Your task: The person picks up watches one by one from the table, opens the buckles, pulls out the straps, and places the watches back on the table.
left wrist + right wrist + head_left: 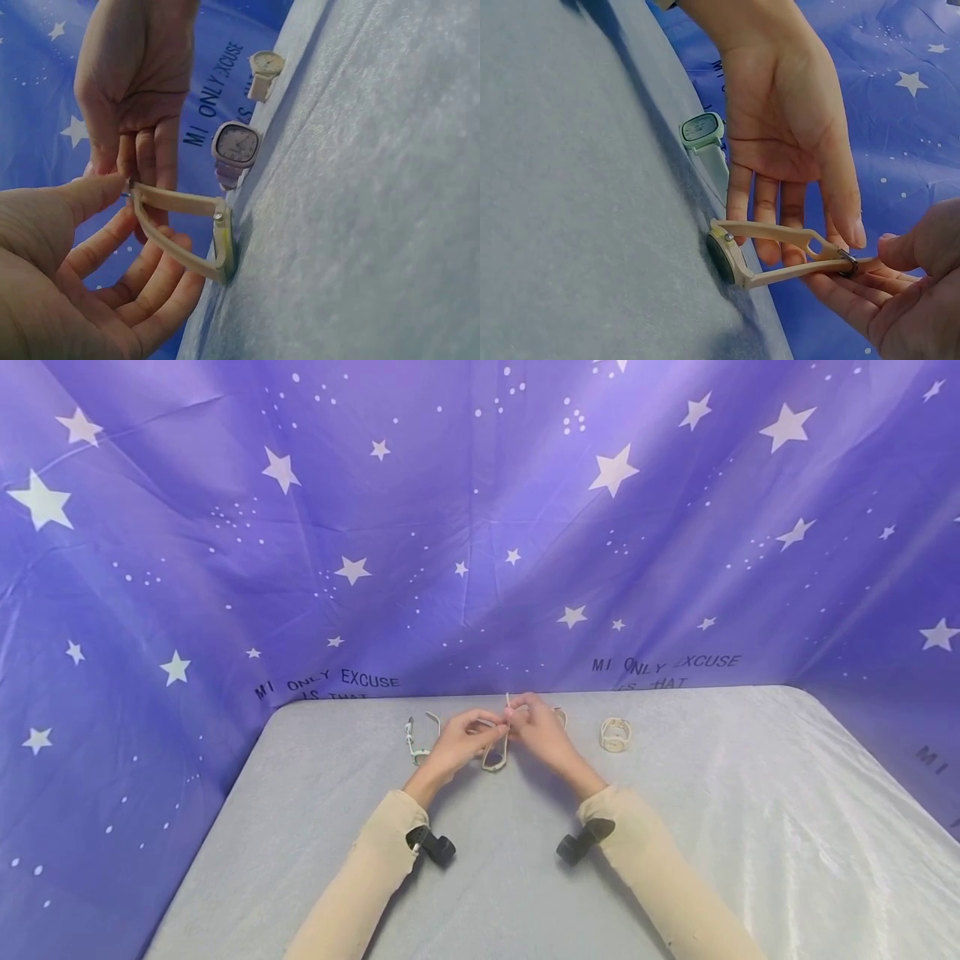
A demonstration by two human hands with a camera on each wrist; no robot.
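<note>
Pinching beige watch (726, 259): left fingers (96, 196) near buckle (847, 262), right fingers (904, 250) on strap end (867, 264) slotted through it.

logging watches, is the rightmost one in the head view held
No, the cream watch lies apart from the left hand and right hand.

A table (510, 885) with rounded far corners, covered in pale grey, velvety cloth, fills most of the head view's lower half, its sheen rippled at lower right. Along its far side, just below the frame's middle, lie a mint-green watch (703, 129) left of centre, a pinkish square-cased watch (237, 144) right of centre, partly hidden, and a cream round-faced watch (615, 744) farther right. Near centre, a beige watch (180, 256) has its case down at the cloth; contact is unclear.
</note>
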